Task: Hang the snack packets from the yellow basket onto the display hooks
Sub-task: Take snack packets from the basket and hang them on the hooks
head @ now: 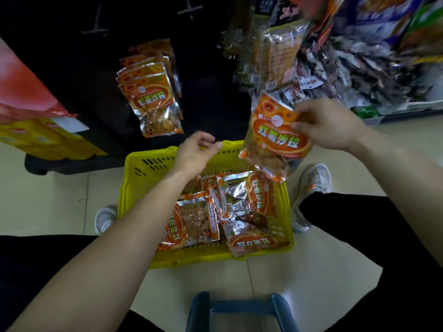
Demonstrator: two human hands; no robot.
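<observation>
Closest to you, at the bottom edge, sits a blue stool frame (242, 310) between your dark-clad knees. Just past it the yellow basket (134, 173) rests on the pale floor, with a loose heap of orange snack packets (191, 224) lying in it, some face up, some turned over. Your left hand (195, 153) hovers over the basket's far rim, fingers loosely curled and holding nothing. Your right hand (328, 124) pinches the top right edge of one orange packet (275, 140) — it hangs tilted above the basket's far right corner, clear of the heap. Up on the dark display, a bunch of matching hung packets (151, 92) dangles to the left of your raised packet, well apart from it.
</observation>
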